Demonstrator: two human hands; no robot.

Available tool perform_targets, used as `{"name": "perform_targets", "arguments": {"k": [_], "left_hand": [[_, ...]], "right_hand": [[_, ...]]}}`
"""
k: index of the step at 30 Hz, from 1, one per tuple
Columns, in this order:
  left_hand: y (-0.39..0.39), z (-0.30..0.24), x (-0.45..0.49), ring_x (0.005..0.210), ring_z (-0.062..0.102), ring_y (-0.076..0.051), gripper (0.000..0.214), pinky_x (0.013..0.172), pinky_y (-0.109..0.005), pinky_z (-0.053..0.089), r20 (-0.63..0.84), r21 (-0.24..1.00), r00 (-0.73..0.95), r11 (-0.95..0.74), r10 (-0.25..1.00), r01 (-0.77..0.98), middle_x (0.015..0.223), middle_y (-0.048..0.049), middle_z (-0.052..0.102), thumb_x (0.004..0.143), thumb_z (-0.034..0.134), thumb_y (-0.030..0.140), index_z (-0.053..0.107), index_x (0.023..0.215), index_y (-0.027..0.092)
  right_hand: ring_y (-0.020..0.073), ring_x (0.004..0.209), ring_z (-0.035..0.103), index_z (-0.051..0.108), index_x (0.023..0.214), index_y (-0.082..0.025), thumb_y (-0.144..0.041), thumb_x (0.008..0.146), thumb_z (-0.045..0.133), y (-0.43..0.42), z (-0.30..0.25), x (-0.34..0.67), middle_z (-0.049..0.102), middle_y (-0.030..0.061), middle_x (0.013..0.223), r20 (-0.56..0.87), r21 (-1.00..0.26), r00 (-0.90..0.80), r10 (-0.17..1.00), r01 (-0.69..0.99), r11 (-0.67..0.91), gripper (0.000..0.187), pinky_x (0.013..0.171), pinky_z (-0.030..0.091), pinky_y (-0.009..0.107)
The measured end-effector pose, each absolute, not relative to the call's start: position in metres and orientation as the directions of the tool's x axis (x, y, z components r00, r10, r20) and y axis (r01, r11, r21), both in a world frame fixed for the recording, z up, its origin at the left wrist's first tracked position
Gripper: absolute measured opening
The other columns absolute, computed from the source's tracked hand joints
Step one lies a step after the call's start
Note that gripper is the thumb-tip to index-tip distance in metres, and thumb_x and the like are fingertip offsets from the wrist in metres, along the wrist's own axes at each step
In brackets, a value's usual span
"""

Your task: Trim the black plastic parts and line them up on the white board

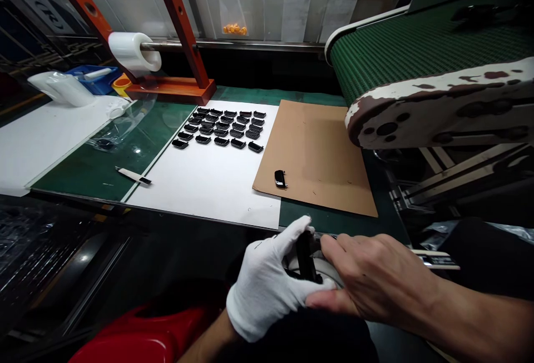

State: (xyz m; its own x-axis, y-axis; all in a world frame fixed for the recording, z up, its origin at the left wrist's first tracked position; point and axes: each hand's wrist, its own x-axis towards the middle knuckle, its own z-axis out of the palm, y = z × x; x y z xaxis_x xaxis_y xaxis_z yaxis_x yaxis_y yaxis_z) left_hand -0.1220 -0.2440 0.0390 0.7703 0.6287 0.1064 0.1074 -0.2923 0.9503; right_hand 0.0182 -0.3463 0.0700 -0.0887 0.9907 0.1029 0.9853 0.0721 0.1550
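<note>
My left hand [271, 279], in a white glove, grips a small black plastic part [306, 257] between thumb and fingers, close to my lap. My bare right hand [371, 274] is closed round a white-handled knife [438, 259]; its handle end sticks out to the right behind the hand. Its blade is hard to make out. The right fingers meet the gloved ones beside the black part. Just beyond my hands, one more black part [280, 179] lies on a brown cardboard sheet [321, 146]. Several similar black parts [221, 132] are laid in rows on a white sheet [208, 185].
A second white-handled knife [133, 175] lies at the left. Behind it, a wooden stand [183, 35] bears a roll of clear film [133, 50]. A green conveyor belt [417, 46] juts in from the right. A red stool [129, 335] is at lower left.
</note>
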Motion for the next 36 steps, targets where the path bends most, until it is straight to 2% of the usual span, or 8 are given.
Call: {"name": "perform_targets", "arguments": {"k": [6, 10, 13, 17, 20, 28, 32, 36], "left_hand": [[-0.243, 0.034, -0.122, 0.084, 0.070, -0.022, 0.073, 0.080, -0.030, 0.059, 0.111, 0.927, 0.773, -0.345, 0.624, 0.145, 0.100, -0.0059, 0.072, 0.058, 0.082, 0.026, 0.056, 0.125, 0.013], [-0.241, 0.035, -0.123, 0.093, 0.068, -0.020, 0.079, 0.087, -0.026, 0.056, 0.184, 0.911, 0.778, -0.401, 0.601, 0.094, 0.111, -0.0068, 0.069, 0.062, 0.081, 0.029, 0.047, 0.133, 0.014], [-0.238, 0.038, -0.125, 0.097, 0.067, -0.020, 0.083, 0.089, -0.025, 0.055, 0.278, 0.862, 0.773, -0.503, 0.570, 0.060, 0.115, -0.0082, 0.067, 0.064, 0.081, 0.033, 0.042, 0.136, 0.015], [-0.235, 0.041, -0.128, 0.103, 0.065, -0.020, 0.082, 0.094, -0.025, 0.051, 0.366, 0.746, 0.768, -0.659, 0.526, 0.096, 0.119, -0.0081, 0.064, 0.067, 0.079, 0.031, 0.039, 0.137, 0.019], [-0.234, 0.043, -0.131, 0.109, 0.062, -0.021, 0.077, 0.097, -0.027, 0.049, 0.383, 0.681, 0.789, -0.724, 0.480, 0.110, 0.125, -0.0098, 0.061, 0.070, 0.076, 0.034, 0.038, 0.136, 0.019], [-0.232, 0.045, -0.133, 0.118, 0.055, -0.023, 0.070, 0.101, -0.031, 0.046, 0.362, 0.602, 0.844, -0.790, 0.396, 0.113, 0.130, -0.0143, 0.056, 0.075, 0.070, 0.034, 0.038, 0.134, 0.014], [-0.232, 0.042, -0.134, 0.117, 0.056, -0.021, 0.071, 0.100, -0.027, 0.046, 0.323, 0.659, 0.833, -0.738, 0.449, 0.142, 0.131, -0.0127, 0.055, 0.074, 0.072, 0.034, 0.039, 0.134, 0.014], [-0.231, 0.039, -0.136, 0.113, 0.059, -0.020, 0.072, 0.098, -0.027, 0.048, 0.273, 0.693, 0.822, -0.695, 0.500, 0.193, 0.128, -0.0105, 0.058, 0.072, 0.074, 0.034, 0.040, 0.133, 0.016]], "right_hand": [[0.0226, 0.040, 0.056, 0.052, 0.068, -0.022, -0.064, 0.088, 0.016, -0.348, 0.068, 0.018, 0.055, 0.0009, 0.052, 0.081, 0.126, -0.101, 0.992, 0.988, 0.090, 0.059, 0.041, 0.017, 0.033], [0.0182, 0.040, 0.054, 0.050, 0.067, -0.021, -0.067, 0.086, 0.026, -0.346, 0.069, 0.020, 0.053, -0.0008, 0.051, 0.211, 0.058, -0.118, 0.970, 0.992, 0.109, 0.055, 0.041, 0.022, 0.031], [0.0128, 0.041, 0.049, 0.046, 0.066, -0.021, -0.067, 0.084, 0.035, -0.350, 0.070, 0.022, 0.050, -0.0034, 0.051, 0.272, -0.179, -0.018, 0.962, 0.981, 0.069, 0.051, 0.041, 0.027, 0.027], [0.0103, 0.043, 0.040, 0.052, 0.085, -0.021, -0.068, 0.083, 0.034, -0.363, 0.061, 0.019, 0.039, -0.0076, 0.051, 0.018, -0.695, 0.267, 0.964, 0.697, -0.180, 0.051, 0.042, 0.030, 0.023], [0.0111, 0.045, 0.038, 0.056, 0.100, -0.023, -0.058, 0.085, 0.042, -0.372, 0.048, 0.009, 0.034, -0.0079, 0.052, -0.085, -0.838, 0.393, 0.916, 0.469, -0.279, 0.041, 0.043, 0.029, 0.023], [0.0083, 0.047, 0.023, 0.062, 0.073, -0.019, -0.052, 0.075, 0.060, -0.360, 0.041, -0.035, 0.024, -0.0084, 0.050, -0.257, -0.957, 0.639, 0.725, -0.063, -0.284, 0.033, 0.046, 0.019, 0.026], [0.0055, 0.044, 0.020, 0.058, 0.070, -0.018, -0.051, 0.071, 0.066, -0.355, 0.035, -0.040, 0.026, -0.0090, 0.050, -0.350, -0.927, 0.593, 0.726, -0.330, -0.177, 0.034, 0.043, 0.011, 0.024], [0.0038, 0.042, 0.018, 0.058, 0.076, -0.017, -0.053, 0.070, 0.068, -0.351, 0.024, -0.036, 0.024, -0.0111, 0.047, -0.397, -0.881, 0.504, 0.767, -0.443, -0.165, 0.037, 0.040, 0.009, 0.022]]}}
